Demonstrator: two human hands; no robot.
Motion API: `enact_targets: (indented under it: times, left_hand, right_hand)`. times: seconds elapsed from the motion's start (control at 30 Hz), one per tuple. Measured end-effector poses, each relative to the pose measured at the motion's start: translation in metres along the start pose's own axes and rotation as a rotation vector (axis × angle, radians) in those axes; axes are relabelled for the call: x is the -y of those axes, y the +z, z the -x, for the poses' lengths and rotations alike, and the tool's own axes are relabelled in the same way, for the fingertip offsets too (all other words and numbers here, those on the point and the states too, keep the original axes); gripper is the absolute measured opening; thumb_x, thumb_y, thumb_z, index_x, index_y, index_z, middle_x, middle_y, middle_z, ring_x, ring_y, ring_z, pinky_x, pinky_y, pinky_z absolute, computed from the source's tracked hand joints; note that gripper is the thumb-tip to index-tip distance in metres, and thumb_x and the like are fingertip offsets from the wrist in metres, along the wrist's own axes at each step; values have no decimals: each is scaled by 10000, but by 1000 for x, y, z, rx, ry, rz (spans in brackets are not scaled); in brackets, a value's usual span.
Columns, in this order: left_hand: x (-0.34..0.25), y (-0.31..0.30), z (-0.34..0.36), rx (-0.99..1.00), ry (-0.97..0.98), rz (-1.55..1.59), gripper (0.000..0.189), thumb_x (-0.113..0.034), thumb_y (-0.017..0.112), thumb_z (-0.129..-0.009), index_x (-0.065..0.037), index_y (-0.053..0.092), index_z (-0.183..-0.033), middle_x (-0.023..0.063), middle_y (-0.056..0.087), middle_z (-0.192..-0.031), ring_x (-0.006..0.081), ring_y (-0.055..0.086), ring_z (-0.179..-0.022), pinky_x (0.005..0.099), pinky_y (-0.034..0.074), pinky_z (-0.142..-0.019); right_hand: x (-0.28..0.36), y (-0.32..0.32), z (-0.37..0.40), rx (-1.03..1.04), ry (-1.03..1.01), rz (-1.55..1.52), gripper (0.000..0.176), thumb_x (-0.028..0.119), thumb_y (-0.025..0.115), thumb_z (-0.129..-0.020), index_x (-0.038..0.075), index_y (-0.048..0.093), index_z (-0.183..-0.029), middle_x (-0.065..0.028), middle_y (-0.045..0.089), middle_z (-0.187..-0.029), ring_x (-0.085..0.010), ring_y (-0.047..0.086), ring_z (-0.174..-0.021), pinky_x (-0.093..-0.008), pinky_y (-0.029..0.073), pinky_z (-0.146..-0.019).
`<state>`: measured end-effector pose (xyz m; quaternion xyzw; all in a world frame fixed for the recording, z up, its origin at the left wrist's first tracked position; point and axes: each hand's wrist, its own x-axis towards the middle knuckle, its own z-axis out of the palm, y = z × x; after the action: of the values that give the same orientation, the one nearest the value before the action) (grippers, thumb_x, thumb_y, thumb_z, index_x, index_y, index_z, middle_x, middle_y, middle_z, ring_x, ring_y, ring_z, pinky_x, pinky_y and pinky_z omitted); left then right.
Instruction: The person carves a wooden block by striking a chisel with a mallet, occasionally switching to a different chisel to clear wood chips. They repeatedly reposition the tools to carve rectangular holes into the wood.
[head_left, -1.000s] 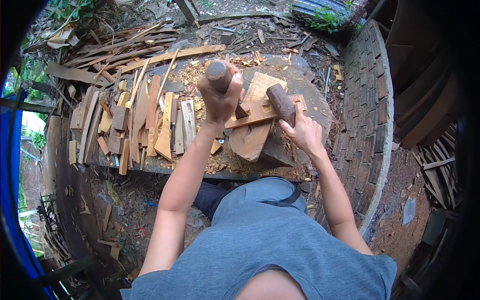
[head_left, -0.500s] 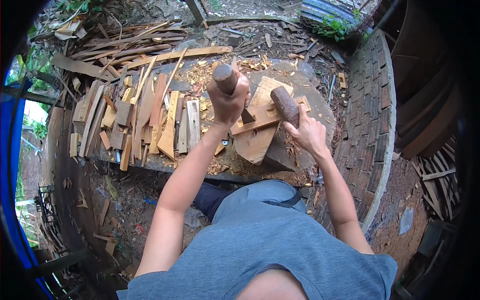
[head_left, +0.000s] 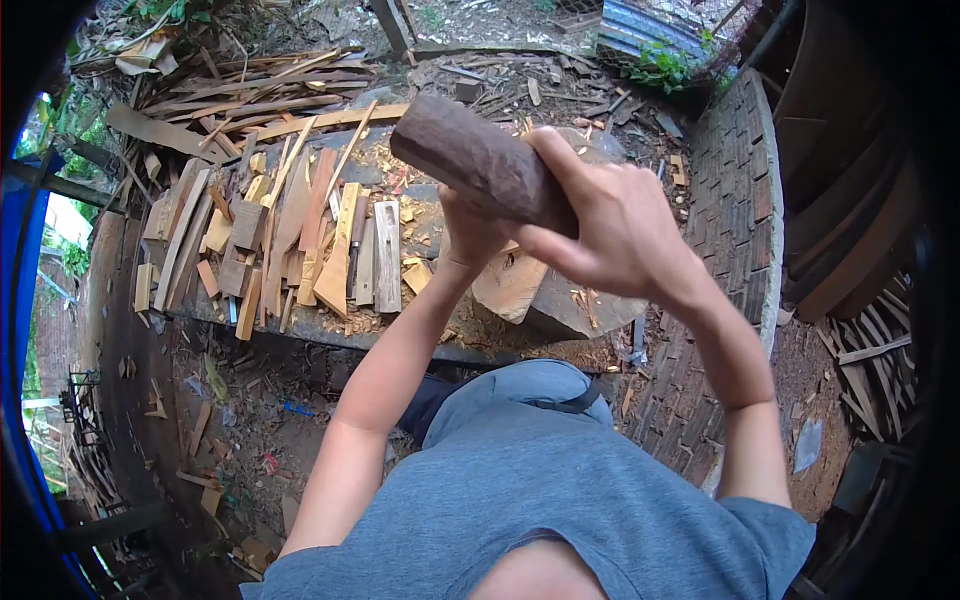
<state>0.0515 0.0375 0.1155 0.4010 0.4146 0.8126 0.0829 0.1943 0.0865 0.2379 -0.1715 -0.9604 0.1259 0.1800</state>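
Observation:
My right hand (head_left: pixel 630 230) is wrapped round a dark, rough wooden mallet (head_left: pixel 475 160), raised close to the camera. Its head covers most of my left hand (head_left: pixel 470 235), which is closed on a chisel; the chisel itself is hidden behind the mallet now. Below them, a light wooden block (head_left: pixel 510 290) rests on a broad tree stump (head_left: pixel 580 318). The mortised strip of wood lying across that block is almost wholly covered by my hands and the mallet.
Left of the stump, many cut wood pieces (head_left: pixel 250 225) lie side by side on the bench, among yellow chips. Long offcuts (head_left: pixel 270 90) are piled behind. A curved brick wall (head_left: pixel 735 190) stands on the right, with slats (head_left: pixel 870 360) stacked beyond it.
My right hand has lifted the mallet off the mortised strip and swung it up and left, over my left hand. The left hand has shifted slightly right and the chisel has gone from sight.

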Motion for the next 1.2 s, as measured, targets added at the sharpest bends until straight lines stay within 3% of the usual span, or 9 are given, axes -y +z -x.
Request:
enact_targets:
  times: [0.2,0.3,0.43,0.47,0.53,0.67,0.8,0.93,1.2]
  left_hand:
    - [11,-5,1,197,130,-389,258,-70,692,-653,-8,643,-899,119,660,-720,244,670,-638,364,543,-717]
    - [28,7,18,-108,-355,267,275,-140,791,-647,-31,658,-860,100,659,-679,217,670,-624,323,518,-667]
    - [17,-4,-1,134,173,-336,264,-76,724,-631,-11,643,-874,127,659,-716,277,673,-659,342,518,-655]
    - [12,5,8,20,-31,-97,252,-64,695,-624,-1,638,-862,128,657,-722,304,674,-678,347,526,-650]
    - [14,-3,3,170,160,-336,221,-52,685,-651,1,637,-860,118,673,-743,265,690,-693,341,534,-663]
    - [6,-1,-3,149,129,-202,177,-15,662,-702,-18,627,-876,88,671,-758,170,677,-708,319,529,-654]
    - [1,-8,11,156,-7,-453,148,-54,672,-704,-43,558,-798,77,570,-662,212,623,-613,319,502,-599]
    - [-20,-3,36,279,170,-387,136,3,643,-787,-71,530,-775,61,616,-710,155,600,-611,292,481,-568]
    - [-39,-9,79,422,206,-271,183,63,697,-684,-48,560,-731,77,609,-691,217,602,-607,326,477,-539]
  right_hand:
    - [19,-30,1,-439,-247,-383,592,309,675,-771,51,454,-1256,-125,652,-716,-258,686,-617,-401,566,-575]
    - [16,-13,9,25,-4,74,540,323,685,-774,79,488,-1214,-104,659,-721,-264,670,-573,-386,554,-551]
    - [15,-31,19,-145,-29,-50,522,309,685,-777,71,490,-1200,-133,663,-758,-257,694,-634,-359,580,-605]
    - [19,-35,20,-310,-108,-182,529,293,692,-772,66,485,-1203,-141,664,-774,-265,704,-672,-374,575,-624]
    - [20,-28,25,-305,-93,-165,538,315,679,-775,38,480,-1191,-153,657,-758,-283,704,-671,-383,559,-614]
    - [4,-12,25,12,52,121,533,386,631,-793,20,468,-1143,-149,622,-694,-281,664,-604,-410,515,-571]
    - [-15,20,33,-231,257,-479,614,500,609,-828,27,453,-1188,-216,630,-712,-373,661,-639,-484,497,-601]
    - [-57,79,45,120,517,-108,612,517,603,-826,68,467,-1218,-261,671,-818,-425,671,-767,-509,512,-676]
    - [-70,132,68,184,541,76,673,479,633,-796,3,447,-1234,-226,684,-759,-385,689,-726,-491,525,-640]
